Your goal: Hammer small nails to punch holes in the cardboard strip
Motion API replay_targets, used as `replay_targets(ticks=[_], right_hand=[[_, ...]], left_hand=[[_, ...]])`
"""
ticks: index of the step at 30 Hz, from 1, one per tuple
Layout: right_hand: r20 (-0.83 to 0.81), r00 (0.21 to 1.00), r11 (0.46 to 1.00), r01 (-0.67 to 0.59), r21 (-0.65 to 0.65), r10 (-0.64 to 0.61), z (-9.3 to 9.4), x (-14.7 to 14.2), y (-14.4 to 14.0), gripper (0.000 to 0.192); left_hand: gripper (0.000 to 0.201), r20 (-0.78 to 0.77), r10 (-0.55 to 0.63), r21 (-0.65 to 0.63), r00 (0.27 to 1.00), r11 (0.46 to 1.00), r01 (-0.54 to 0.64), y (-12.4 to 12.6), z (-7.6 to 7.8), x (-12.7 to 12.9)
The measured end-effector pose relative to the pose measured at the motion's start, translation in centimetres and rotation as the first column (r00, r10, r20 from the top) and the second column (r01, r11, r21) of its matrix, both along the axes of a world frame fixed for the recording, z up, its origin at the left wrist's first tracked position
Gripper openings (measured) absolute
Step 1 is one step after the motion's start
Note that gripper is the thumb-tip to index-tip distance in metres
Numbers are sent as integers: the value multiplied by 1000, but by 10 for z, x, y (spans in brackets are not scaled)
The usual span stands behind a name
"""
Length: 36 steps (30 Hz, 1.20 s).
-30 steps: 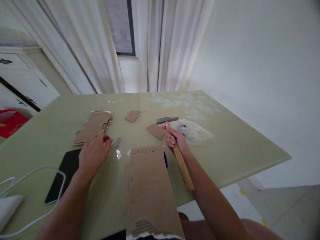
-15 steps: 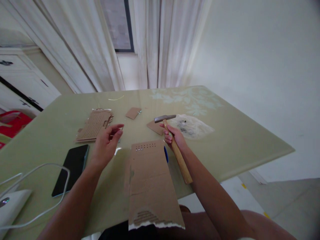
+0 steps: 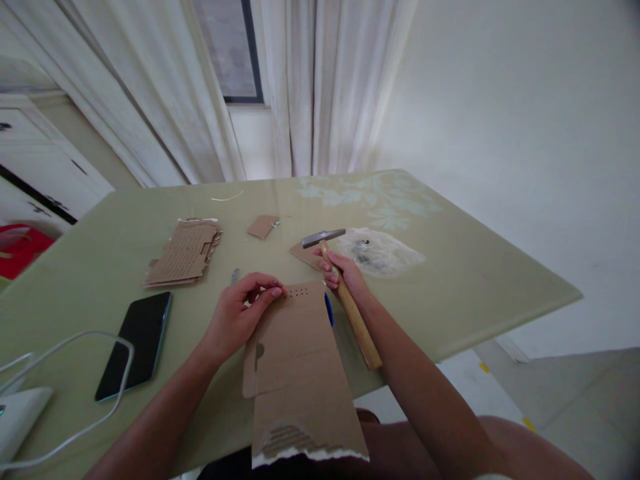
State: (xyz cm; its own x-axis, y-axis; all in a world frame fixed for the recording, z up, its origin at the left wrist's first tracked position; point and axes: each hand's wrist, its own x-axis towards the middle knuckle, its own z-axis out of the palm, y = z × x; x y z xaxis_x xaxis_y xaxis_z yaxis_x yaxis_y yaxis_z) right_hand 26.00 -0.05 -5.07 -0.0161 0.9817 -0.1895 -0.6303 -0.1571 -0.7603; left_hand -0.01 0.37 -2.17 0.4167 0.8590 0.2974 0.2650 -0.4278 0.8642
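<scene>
My right hand (image 3: 344, 275) grips a wooden-handled hammer (image 3: 345, 300) just below its grey metal head, held above the table. A long strip of brown cardboard (image 3: 300, 360) with a row of small holes along its far edge lies in front of me and hangs over the near table edge. My left hand (image 3: 243, 313) rests on the far left corner of that strip, fingertips pinched together at the row of holes; whether they hold something small cannot be made out. A small metal piece (image 3: 235, 274) lies just beyond the left hand.
A green glass-topped table (image 3: 475, 273) carries a stack of perforated cardboard pieces (image 3: 183, 253), two small cardboard scraps (image 3: 263, 227), a clear plastic bag with small dark parts (image 3: 377, 252), a black phone (image 3: 134, 343) and a white cable (image 3: 75, 393). Curtains hang behind.
My left hand moved from the table near the cardboard stack to the far edge of the cardboard strip and pinched its fingers. The right hand kept the hammer nearly still.
</scene>
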Motion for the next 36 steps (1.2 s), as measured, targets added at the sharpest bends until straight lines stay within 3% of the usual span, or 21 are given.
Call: replay_targets(ticks=[36], right_hand=[[33,999,1000,9,19,-10,0,-1,-2,26]], left_hand=[[17,-28,-3,89,1000,996,6,-2,-2,-2]])
